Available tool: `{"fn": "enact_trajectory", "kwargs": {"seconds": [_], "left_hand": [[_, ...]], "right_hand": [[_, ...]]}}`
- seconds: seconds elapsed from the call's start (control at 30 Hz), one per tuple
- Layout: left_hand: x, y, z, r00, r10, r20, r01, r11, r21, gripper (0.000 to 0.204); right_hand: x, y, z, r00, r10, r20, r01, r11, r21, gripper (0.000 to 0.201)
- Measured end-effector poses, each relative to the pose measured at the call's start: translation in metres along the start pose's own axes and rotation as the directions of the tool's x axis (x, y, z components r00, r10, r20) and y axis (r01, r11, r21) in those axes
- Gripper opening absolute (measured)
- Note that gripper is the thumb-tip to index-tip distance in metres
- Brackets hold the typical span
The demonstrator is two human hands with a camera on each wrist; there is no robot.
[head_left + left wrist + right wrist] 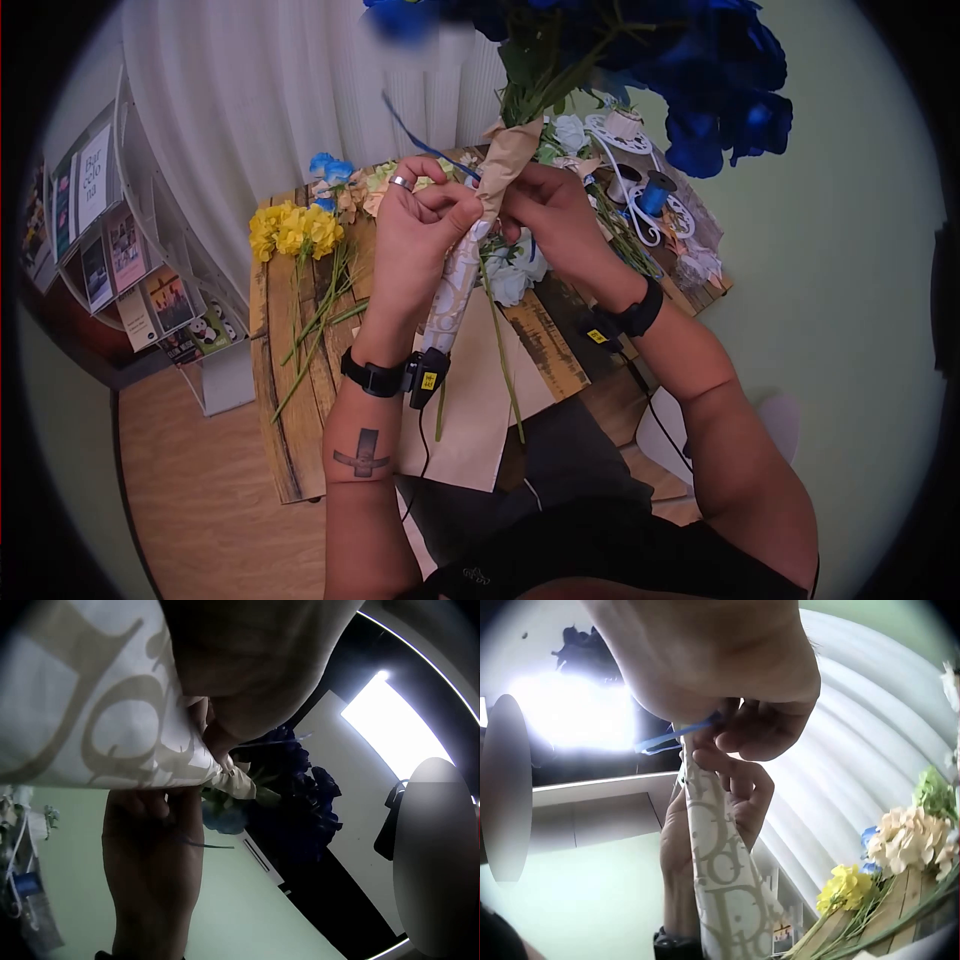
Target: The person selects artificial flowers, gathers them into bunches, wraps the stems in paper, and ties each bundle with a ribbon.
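Note:
A bouquet of blue flowers (690, 70) rises above both hands, its green stems gathered into a brown paper collar (510, 160). Below the collar runs a tapering white wrap with beige lettering (458, 285). My left hand (425, 215) pinches a thin blue ribbon (415, 140) at the left side of the neck; its loose end sticks up and left. On the other side my right hand (565, 215) has curled fingers at the neck, pinching the ribbon (671, 737), which trails out past them in the right wrist view. The part of the ribbon behind the neck is hidden.
On the wooden table (275, 400) lie yellow flowers (297, 230), white flowers (515, 275), loose green stems and brown paper sheets (460, 430). A white metal stand holding a blue ribbon spool (655, 192) is at the right. A magazine rack (130, 250) stands left.

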State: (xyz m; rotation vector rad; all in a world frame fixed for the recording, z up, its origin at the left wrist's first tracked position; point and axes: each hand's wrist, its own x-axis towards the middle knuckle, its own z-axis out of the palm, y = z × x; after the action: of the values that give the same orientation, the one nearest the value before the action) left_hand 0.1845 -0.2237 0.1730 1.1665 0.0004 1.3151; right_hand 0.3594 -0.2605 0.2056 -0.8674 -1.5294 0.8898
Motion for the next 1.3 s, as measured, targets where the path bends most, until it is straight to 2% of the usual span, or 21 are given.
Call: {"fn": "enact_trajectory", "kwargs": {"seconds": [0.13, 0.17, 0.2, 0.23, 0.27, 0.33, 0.47, 0.53, 0.6, 0.63, 0.7, 0.73, 0.8, 0.83, 0.9, 0.93, 1.0, 1.07, 1.13, 1.17, 1.3], "left_hand": [[0.001, -0.002, -0.002, 0.999, -0.045, -0.013, 0.046, 0.993, 0.106, 0.045], [0.001, 0.0, 0.0, 0.999, -0.045, -0.008, 0.046, 0.993, 0.106, 0.045], [-0.001, 0.002, 0.004, 0.994, -0.096, -0.049, 0.101, 0.989, 0.109, 0.039], [-0.002, 0.003, 0.006, 0.985, -0.148, -0.089, 0.157, 0.981, 0.109, 0.034], [-0.002, 0.001, 0.007, 0.985, -0.153, -0.085, 0.162, 0.981, 0.108, 0.034], [-0.003, -0.004, 0.006, 0.987, -0.117, -0.11, 0.13, 0.985, 0.116, 0.019], [-0.002, -0.004, 0.004, 0.987, -0.123, -0.107, 0.136, 0.983, 0.122, 0.013], [-0.003, -0.005, 0.004, 0.995, -0.067, -0.078, 0.076, 0.99, 0.118, 0.013], [-0.004, -0.004, 0.006, 0.995, -0.059, -0.083, 0.071, 0.986, 0.152, 0.013], [-0.004, -0.004, 0.007, 0.995, -0.05, -0.088, 0.065, 0.98, 0.186, 0.013], [-0.005, 0.001, 0.011, 0.996, -0.031, -0.087, 0.05, 0.974, 0.221, 0.013], [-0.005, 0.002, 0.012, 0.996, -0.012, -0.088, 0.034, 0.966, 0.258, 0.013], [-0.005, 0.002, 0.011, 0.997, -0.014, -0.075, 0.034, 0.963, 0.267, 0.013], [-0.005, 0.002, 0.01, 0.998, -0.015, -0.065, 0.033, 0.96, 0.278, 0.013], [-0.006, 0.003, 0.011, 0.998, -0.036, -0.056, 0.05, 0.96, 0.275, 0.013], [-0.006, 0.003, 0.011, 0.997, -0.056, -0.043, 0.066, 0.959, 0.275, 0.013], [-0.005, -0.002, 0.01, 0.998, -0.061, -0.034, 0.067, 0.967, 0.247, 0.014], [-0.003, -0.008, 0.014, 0.999, -0.016, -0.028, 0.021, 0.974, 0.224, 0.015], [-0.005, -0.005, 0.009, 0.996, -0.089, -0.008, 0.089, 0.971, 0.224, 0.015], [-0.006, -0.004, 0.008, 0.996, -0.087, -0.014, 0.088, 0.97, 0.228, 0.015], [-0.004, -0.004, 0.01, 0.994, -0.104, 0.012, 0.099, 0.968, 0.231, 0.014]], "right_hand": [[-0.005, -0.01, -0.011, 0.999, 0.004, 0.049, 0.002, 0.993, -0.114, 0.02], [-0.007, -0.015, -0.012, 0.998, 0.016, 0.053, -0.005, 0.978, -0.208, 0.019], [-0.008, -0.017, -0.014, 0.998, 0.03, 0.053, -0.012, 0.954, -0.3, 0.018], [-0.008, -0.018, -0.015, 0.999, 0.028, 0.047, -0.012, 0.954, -0.3, 0.018], [-0.008, -0.018, -0.015, 0.998, -0.03, 0.054, 0.047, 0.935, -0.35, 0.017], [-0.01, -0.018, -0.018, 0.995, -0.083, 0.055, 0.098, 0.913, -0.396, 0.016], [-0.017, -0.029, -0.022, 0.992, -0.038, 0.117, 0.089, 0.875, -0.476, 0.015], [-0.022, -0.029, -0.023, 0.992, -0.026, 0.121, 0.082, 0.871, -0.484, 0.015], [-0.024, -0.027, -0.024, 0.992, -0.105, 0.068, 0.125, 0.852, -0.509, 0.015], [-0.027, -0.029, -0.022, 0.992, -0.106, 0.066, 0.125, 0.851, -0.51, 0.015], [-0.032, -0.037, -0.017, 0.99, 0.135, 0.043, -0.116, 0.948, -0.297, 0.022], [-0.033, -0.035, -0.019, 0.99, 0.135, 0.041, -0.117, 0.947, -0.298, 0.022], [-0.034, -0.031, -0.022, 0.983, 0.156, 0.093, -0.136, 0.971, -0.196, 0.04], [-0.033, -0.031, -0.023, 0.984, 0.156, 0.091, -0.136, 0.971, -0.198, 0.04], [-0.029, -0.033, -0.024, 0.986, 0.105, 0.131, -0.063, 0.955, -0.289, 0.056], [-0.027, -0.029, -0.023, 0.987, 0.107, 0.122, -0.067, 0.954, -0.293, 0.056], [-0.023, -0.019, -0.021, 0.977, -0.076, 0.197, 0.091, 0.993, -0.07, 0.065], [-0.023, -0.019, -0.024, 0.984, -0.087, 0.154, 0.095, 0.994, -0.046, 0.063], [-0.019, -0.024, -0.024, 0.985, -0.072, 0.154, 0.108, 0.963, -0.245, 0.054], [-0.019, -0.024, -0.026, 0.988, -0.073, 0.135, 0.109, 0.954, -0.278, 0.047], [-0.019, -0.008, -0.03, 0.986, -0.128, 0.105, 0.148, 0.965, -0.217, 0.038]]}}
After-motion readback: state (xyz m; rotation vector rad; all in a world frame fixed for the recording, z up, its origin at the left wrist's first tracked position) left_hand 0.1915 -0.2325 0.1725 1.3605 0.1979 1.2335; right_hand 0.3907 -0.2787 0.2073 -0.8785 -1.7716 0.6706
